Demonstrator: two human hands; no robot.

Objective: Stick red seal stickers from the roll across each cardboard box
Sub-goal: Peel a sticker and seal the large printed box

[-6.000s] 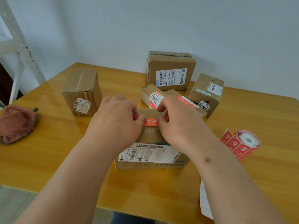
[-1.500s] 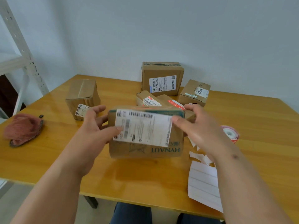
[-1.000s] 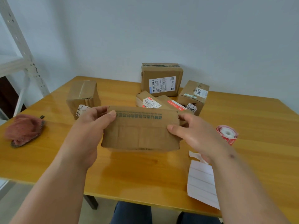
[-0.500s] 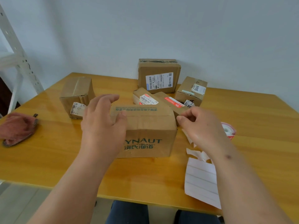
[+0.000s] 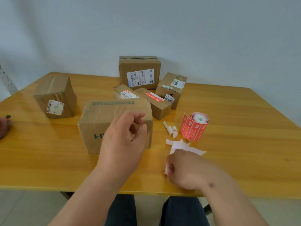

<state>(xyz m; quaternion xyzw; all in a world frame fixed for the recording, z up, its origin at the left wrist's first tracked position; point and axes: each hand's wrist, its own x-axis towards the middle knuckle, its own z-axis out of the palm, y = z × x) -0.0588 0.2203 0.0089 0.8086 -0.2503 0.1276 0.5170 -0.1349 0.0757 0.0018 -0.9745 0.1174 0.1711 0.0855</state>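
Observation:
A cardboard box with green lettering stands on the wooden table in front of me, its plain taped top facing up. My left hand hovers in front of its right half, fingers loosely curled and holding nothing. The roll of red seal stickers stands to the right of the box, a strip hanging off its left side. My right hand is near the table's front edge, curled around a white backing sheet that sticks out above and to the left of it.
Other boxes: one at the left, a tall one by the wall, a small one at its right, two flat ones behind the main box. Curled backing scraps lie beside the roll. A pink cloth shows at the left edge.
The box was turned over in both hands and set down with the label underneath. Both hands have let go; my right hand dropped onto the backing sheet and my left hand pulled back.

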